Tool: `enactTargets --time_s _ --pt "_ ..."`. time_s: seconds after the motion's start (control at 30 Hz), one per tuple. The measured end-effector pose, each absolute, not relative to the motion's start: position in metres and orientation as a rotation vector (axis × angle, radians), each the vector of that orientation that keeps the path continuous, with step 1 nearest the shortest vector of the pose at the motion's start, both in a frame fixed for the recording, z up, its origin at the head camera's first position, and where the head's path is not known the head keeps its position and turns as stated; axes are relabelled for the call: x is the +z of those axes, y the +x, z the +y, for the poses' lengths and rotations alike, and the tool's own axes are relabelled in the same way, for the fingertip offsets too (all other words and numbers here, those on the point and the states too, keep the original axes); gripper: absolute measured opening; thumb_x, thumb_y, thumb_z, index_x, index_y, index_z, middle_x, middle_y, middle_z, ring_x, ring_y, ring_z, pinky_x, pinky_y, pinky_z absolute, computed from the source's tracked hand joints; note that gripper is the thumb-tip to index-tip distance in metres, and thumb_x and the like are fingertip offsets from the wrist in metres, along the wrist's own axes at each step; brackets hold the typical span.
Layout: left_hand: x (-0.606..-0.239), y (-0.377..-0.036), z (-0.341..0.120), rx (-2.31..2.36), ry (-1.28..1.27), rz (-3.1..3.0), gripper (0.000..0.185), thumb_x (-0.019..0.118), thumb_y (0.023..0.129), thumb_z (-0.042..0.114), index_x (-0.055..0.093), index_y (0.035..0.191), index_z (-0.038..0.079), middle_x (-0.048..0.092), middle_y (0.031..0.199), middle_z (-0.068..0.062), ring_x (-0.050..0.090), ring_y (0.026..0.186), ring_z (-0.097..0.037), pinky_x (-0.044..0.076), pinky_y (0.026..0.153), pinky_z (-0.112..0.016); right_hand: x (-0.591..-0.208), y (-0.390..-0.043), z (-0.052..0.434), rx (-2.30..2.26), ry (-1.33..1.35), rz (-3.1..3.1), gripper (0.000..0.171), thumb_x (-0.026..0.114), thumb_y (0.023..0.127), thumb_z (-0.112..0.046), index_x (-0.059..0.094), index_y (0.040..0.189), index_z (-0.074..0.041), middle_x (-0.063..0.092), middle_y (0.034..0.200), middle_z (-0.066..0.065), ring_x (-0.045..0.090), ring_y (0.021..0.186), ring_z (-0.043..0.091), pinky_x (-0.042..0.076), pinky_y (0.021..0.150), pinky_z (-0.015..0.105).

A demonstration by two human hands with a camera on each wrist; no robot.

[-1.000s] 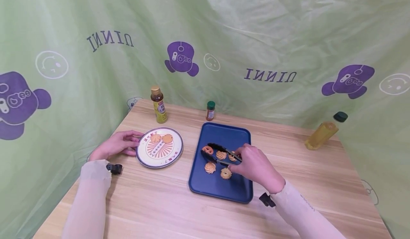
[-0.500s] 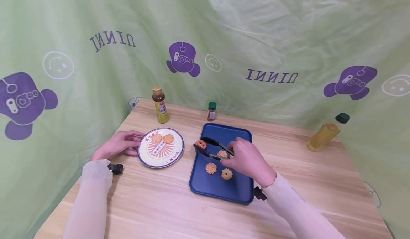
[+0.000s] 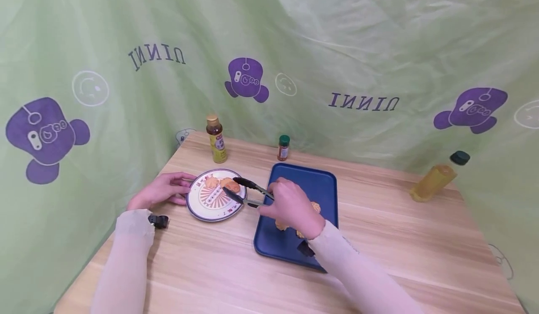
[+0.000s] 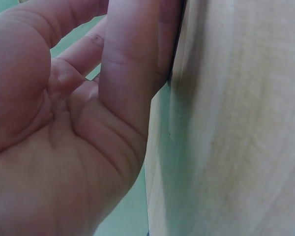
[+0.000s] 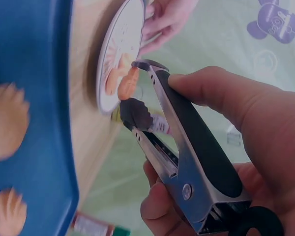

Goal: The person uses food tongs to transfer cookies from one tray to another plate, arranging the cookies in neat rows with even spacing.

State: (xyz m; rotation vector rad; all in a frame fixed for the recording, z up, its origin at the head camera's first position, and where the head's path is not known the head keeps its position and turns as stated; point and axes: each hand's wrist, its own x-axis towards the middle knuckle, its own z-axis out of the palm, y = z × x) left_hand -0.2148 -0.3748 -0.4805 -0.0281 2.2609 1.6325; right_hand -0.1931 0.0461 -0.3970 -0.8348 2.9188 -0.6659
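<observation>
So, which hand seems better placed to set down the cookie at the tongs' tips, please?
Probably the right hand: it grips the tongs, whose tips flank the cookie over the plate; the left hand is at the plate's edge.

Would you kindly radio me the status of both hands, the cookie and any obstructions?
Left hand touching plate at rim; right hand holding tongs. Cookie at tong tips over plate, contact unclear. Two other cookies close by on plate; no obstruction seen.
</observation>
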Motion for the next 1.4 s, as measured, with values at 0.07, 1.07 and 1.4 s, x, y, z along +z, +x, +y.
enactTargets --time_s 0.07,1.07,1.4 --pt "-0.482 -0.216 -0.374 1.637 -0.034 2.257 0.06 0.067 0.11 0.002 0.045 0.166 -0.006 0.067 0.129 -0.016 0.08 0.094 -0.016 0.076 0.089 -0.037 -0.399 -0.193 0.035 -0.663 -0.883 2.931 0.035 0.09 0.088 -0.032 0.082 0.106 -0.003 0.068 0.095 0.007 0.058 0.08 0.021 0.054 0.065 0.034" --pt "-0.48 -0.214 -0.376 1.65 0.008 2.242 0.062 0.06 0.11 -0.004 0.039 0.167 -0.008 0.066 0.132 -0.017 0.079 0.099 -0.016 0.075 0.092 -0.037 -0.42 -0.193 -0.045 -0.384 -1.02 2.956 0.036 0.089 0.093 -0.04 0.082 0.102 -0.007 0.073 0.112 0.008 0.063 0.09 0.018 0.064 0.072 0.032" --pt "-0.48 -0.216 -0.376 1.651 0.018 2.23 0.064 0.061 0.109 -0.004 0.036 0.169 -0.008 0.064 0.137 -0.022 0.078 0.1 -0.016 0.075 0.092 -0.037 -0.421 -0.193 -0.046 -0.383 -1.024 2.97 0.04 0.089 0.092 -0.042 0.082 0.107 -0.006 0.073 0.112 0.009 0.065 0.092 0.019 0.066 0.071 0.032"
